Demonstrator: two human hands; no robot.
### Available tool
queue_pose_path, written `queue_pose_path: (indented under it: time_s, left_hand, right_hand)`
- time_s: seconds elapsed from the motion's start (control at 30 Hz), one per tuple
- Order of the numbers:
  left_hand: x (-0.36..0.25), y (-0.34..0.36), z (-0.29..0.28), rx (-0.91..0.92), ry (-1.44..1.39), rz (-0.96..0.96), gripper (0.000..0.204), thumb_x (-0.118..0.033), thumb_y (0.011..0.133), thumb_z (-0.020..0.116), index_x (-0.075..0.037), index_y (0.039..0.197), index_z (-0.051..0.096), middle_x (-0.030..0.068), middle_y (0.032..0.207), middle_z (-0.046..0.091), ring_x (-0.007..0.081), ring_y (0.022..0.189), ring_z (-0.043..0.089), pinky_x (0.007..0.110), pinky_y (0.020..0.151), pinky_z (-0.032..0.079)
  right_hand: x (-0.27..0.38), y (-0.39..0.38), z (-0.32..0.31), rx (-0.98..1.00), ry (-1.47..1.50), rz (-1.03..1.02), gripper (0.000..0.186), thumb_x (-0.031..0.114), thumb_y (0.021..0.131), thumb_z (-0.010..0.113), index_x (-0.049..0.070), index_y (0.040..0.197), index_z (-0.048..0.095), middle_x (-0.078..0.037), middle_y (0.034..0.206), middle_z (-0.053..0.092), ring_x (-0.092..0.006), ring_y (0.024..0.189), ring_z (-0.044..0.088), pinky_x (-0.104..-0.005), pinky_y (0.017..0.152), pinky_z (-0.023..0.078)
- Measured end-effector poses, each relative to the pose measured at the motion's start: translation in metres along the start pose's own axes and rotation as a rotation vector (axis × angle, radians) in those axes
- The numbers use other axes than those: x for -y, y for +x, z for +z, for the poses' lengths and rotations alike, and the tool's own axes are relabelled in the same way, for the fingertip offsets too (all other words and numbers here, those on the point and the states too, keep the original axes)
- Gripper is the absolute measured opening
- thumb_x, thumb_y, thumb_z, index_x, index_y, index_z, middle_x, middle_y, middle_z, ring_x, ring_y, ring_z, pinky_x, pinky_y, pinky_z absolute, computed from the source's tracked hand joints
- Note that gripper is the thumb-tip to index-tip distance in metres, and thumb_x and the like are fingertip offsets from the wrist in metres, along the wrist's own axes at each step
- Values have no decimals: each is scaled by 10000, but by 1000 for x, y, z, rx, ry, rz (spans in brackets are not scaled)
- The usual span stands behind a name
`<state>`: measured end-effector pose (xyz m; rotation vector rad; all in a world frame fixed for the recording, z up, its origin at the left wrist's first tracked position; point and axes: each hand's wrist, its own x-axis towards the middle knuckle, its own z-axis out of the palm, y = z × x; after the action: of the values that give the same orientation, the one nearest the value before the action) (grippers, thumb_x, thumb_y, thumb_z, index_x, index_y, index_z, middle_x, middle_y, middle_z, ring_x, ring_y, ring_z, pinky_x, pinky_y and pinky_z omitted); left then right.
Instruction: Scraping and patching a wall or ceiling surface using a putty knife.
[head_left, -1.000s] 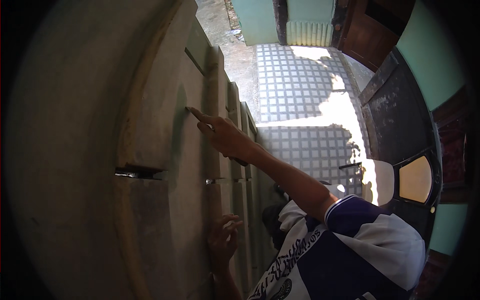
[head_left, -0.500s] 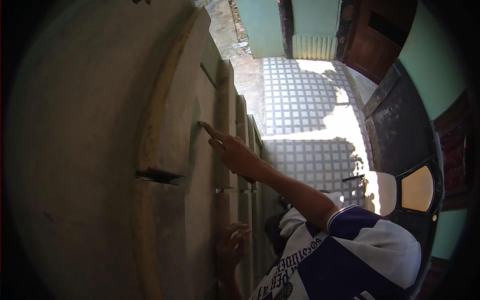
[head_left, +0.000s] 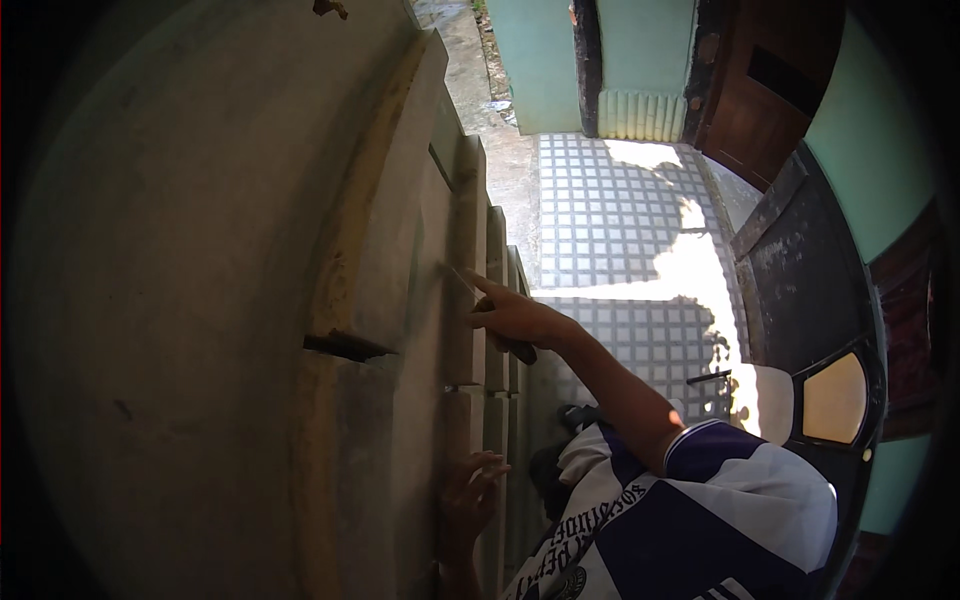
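A thin tool with a dark handle (head_left: 522,351) is gripped in the right hand (head_left: 512,316), index finger stretched along it, its tip at a stepped grey structure (head_left: 418,440); contact is unclear. Nearer, the left hand (head_left: 473,492) has loosely bent fingers beside the ledges, apparently holding nothing. Farther right lie a sunlit tiled floor (head_left: 590,215) and a chair (head_left: 835,400).

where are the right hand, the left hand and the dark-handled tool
Right hand (head_left: 520,318), head view: on the back of the hand.
Left hand (head_left: 468,493), head view: middle of the hand.
Dark-handled tool (head_left: 522,351), head view: handle end showing beneath the hand.
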<state>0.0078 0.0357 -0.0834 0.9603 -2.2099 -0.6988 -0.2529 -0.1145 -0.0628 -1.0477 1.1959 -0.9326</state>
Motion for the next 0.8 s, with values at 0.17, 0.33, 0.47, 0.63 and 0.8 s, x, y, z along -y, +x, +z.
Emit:
queue_pose_path:
  time_s: [0.17, 0.33, 0.47, 0.63, 0.8]
  left_hand:
    - [0, -1, -2, 2, 7, -6, 272, 111, 819, 634, -81, 976, 746, 82, 1080, 706, 261, 1057, 707, 385, 903, 592]
    - [0, 0, -5, 42, -45, -38, 312, 115, 839, 610, -90, 1032, 745, 69, 1105, 696, 271, 1121, 680, 401, 969, 580]
    - [-3, 0, -3, 47, -23, -30, 319, 119, 840, 606, -88, 1040, 744, 68, 1104, 695, 272, 1122, 678, 402, 963, 579]
    - [-8, 3, 0, -3, 18, -31, 291, 128, 822, 603, -75, 967, 752, 74, 1046, 715, 276, 1055, 704, 391, 886, 594]
    - [-8, 2, -4, 19, 15, -21, 286, 108, 840, 607, -83, 1004, 745, 71, 1061, 708, 276, 1095, 685, 397, 922, 575]
  right_hand:
    - [4, -8, 6, 73, 42, -86, 801, 120, 976, 599, 112, 1645, 159, -92, 895, 622, -123, 546, 576, -289, 474, 494]
    - [25, -21, 17, -78, -77, -122, 697, 168, 1027, 551, 176, 1642, 222, -59, 807, 594, -101, 505, 548, -280, 475, 488]
    - [30, -27, 27, -130, -38, -110, 574, 230, 1081, 447, 248, 1629, 277, -29, 732, 553, -83, 475, 501, -282, 465, 477]
    - [14, -20, 36, -153, -75, -198, 549, 238, 1091, 418, 267, 1624, 289, -21, 647, 515, -93, 465, 490, -305, 467, 483]
    - [22, -19, 40, -209, -205, -258, 556, 220, 1094, 388, 270, 1632, 258, -42, 578, 509, -111, 459, 518, -342, 483, 509]
